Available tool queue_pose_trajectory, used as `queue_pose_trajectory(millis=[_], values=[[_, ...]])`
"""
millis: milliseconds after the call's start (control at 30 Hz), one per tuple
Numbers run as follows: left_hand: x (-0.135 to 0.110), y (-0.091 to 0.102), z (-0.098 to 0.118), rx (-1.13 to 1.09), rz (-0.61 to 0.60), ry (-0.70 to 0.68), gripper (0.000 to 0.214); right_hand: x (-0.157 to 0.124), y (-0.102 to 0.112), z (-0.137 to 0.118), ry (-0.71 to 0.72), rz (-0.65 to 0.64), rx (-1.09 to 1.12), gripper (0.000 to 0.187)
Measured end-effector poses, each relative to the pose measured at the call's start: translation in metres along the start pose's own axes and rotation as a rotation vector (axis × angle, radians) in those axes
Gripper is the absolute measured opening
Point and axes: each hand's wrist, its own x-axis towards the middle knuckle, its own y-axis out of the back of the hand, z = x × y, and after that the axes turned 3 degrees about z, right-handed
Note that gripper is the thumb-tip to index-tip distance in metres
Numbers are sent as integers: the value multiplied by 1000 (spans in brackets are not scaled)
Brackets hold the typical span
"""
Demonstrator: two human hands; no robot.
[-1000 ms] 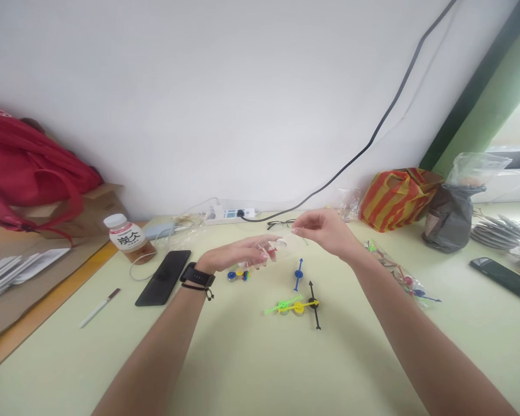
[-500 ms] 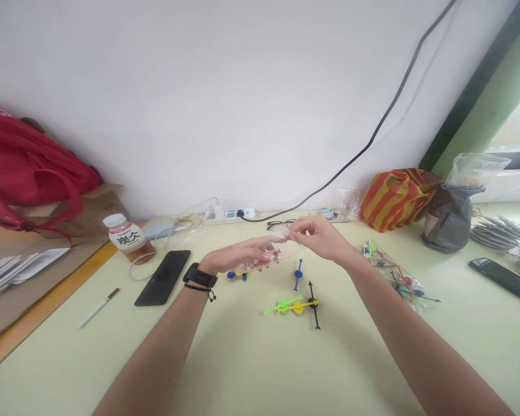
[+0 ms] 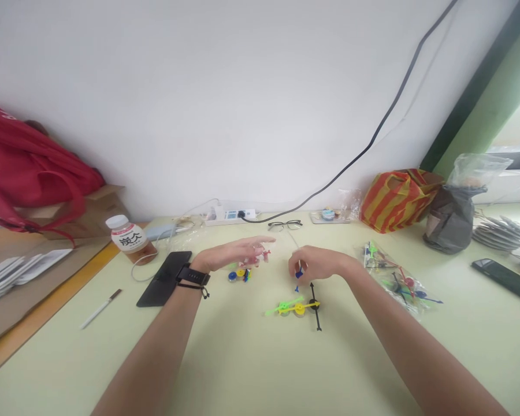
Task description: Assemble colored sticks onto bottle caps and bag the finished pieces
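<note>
My left hand (image 3: 234, 253) holds a small clear plastic bag (image 3: 260, 247) with a red piece showing in it. My right hand (image 3: 314, 263) is closed in a pinch on the blue arrow spinner (image 3: 299, 273), whose tail sticks out below the fingers. Just in front lie a light green arrow spinner (image 3: 285, 307), a yellow arrow spinner (image 3: 299, 308) and a black arrow spinner (image 3: 314, 304), side by side on the table. Under my left hand are small blue, yellow and mixed coloured parts (image 3: 241, 273).
Filled clear bags of spinners (image 3: 409, 289) lie right of my right hand. At the left are a black phone (image 3: 156, 289), a pen (image 3: 100, 309) and a bottle (image 3: 130, 240). Glasses (image 3: 285, 224) and a power strip (image 3: 229, 216) sit by the wall; another phone (image 3: 505, 278) lies far right.
My right hand has left the plastic bag and come down to the blue arrow spinner. My left hand still holds the bag, slightly further left.
</note>
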Motion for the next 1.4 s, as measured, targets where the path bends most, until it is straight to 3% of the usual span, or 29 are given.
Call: queue_pose_trajectory(millis=[100, 400, 567, 700, 767, 933, 1133, 1400], values=[[1, 0, -2, -10, -19, -1, 63, 2, -3, -5, -79, -9, -6, 2], [1, 0, -6, -167, -86, -9, 64, -1, 11, 13, -234, 292, 19, 12], [0, 2, -6, -163, -94, 29, 66, -13, 33, 18, -218, 500, 137, 12], [1, 3, -8, -180, -84, 3, 65, -31, 51, 15, -138, 742, 434, 14], [1, 3, -9, -190, -84, -12, 64, -37, 56, 10, -90, 797, 534, 15], [1, -2, -4, -188, -65, 5, 64, -43, 59, -6, -16, 693, 623, 17], [5, -12, 4, -207, -85, -13, 64, -42, 57, -28, 46, 542, 530, 21], [13, -27, 7, -188, -85, -57, 67, -23, 41, -33, 69, 499, 503, 23]])
